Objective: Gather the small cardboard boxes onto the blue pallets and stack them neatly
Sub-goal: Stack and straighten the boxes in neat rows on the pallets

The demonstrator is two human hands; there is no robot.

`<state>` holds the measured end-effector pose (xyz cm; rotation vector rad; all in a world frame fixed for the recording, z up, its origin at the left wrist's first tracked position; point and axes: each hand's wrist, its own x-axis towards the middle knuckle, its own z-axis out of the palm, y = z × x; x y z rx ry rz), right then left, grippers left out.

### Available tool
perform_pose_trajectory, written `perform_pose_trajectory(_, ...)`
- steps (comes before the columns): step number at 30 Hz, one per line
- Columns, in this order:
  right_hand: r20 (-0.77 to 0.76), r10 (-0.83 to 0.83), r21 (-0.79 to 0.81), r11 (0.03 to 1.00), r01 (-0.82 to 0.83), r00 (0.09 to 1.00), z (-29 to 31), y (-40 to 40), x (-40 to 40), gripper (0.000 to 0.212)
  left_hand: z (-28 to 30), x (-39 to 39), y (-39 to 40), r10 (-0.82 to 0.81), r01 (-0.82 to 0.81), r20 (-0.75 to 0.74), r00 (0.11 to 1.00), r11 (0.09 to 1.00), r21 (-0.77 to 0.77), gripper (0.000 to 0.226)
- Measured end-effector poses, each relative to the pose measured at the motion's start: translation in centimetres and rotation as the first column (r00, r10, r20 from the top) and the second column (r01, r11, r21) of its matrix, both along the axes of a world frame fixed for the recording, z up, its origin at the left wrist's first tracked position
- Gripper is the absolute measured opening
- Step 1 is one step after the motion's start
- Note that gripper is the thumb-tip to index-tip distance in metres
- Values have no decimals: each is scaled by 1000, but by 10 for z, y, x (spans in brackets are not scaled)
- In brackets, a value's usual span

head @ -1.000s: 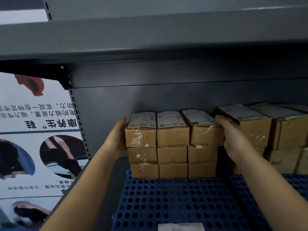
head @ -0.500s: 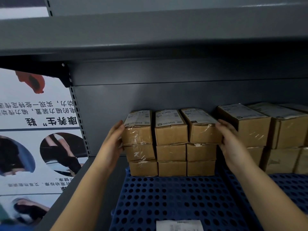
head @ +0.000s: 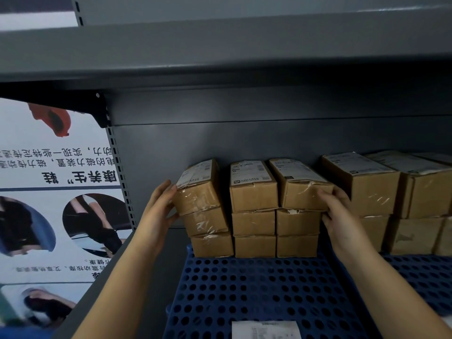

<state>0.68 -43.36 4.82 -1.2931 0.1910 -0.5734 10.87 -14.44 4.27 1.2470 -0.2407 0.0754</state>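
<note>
On the lower shelf of a grey metal rack, a block of small cardboard boxes stands three columns wide and three tiers high at the back of a perforated blue pallet. The left hand lies with fairly straight fingers against the outer left side of the block, touching the top-left box and the one beneath it. The right hand presses the outer right side, its fingertips against the lower corner of the top-right box; neither hand is seen to curl round a box. The block thus lies between the two hands and slightly ahead of them, its long axis running left to right across the pallet, and both hands are about equally near. The top tier is splayed: the left box leans outward to the left and the right box is skewed, with gaps beside the upright middle box. The step in hand is judged to be squaring the tier by an inward squeeze from both sides. A second stack of boxes stands just to the right, on an adjoining pallet. A paper slip lies at the pallet's near edge, and a printed poster hangs to the left.
</note>
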Motion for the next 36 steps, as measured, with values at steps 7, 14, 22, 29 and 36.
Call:
perform_pose_trajectory(7,26,-4,9,1000,4,1000,-1,3,-5,46,-4,4,6,-14,13,-31,999,1000,-28,55)
perform_pose_trajectory(14,17,-1,-6,1000,1,1000,-3,2,-5,47,-6,2,7,-10,10,-72,997,1000,-12,34)
perform_pose_trajectory(22,6,-2,-1,1000,2,1000,-3,4,-6,42,-3,-2,-4,-89,88,-74,993,996,-14,34)
perform_pose_trajectory(29,-22,12,-56,998,-13,1000,-8,2,-6,45,3,-4,-15,-145,144,-7,989,975,170,48)
perform_pose_trajectory(36,-2,16,-46,999,-16,1000,-5,-1,-6,38,6,-6,-20,-141,120,58,988,954,274,44)
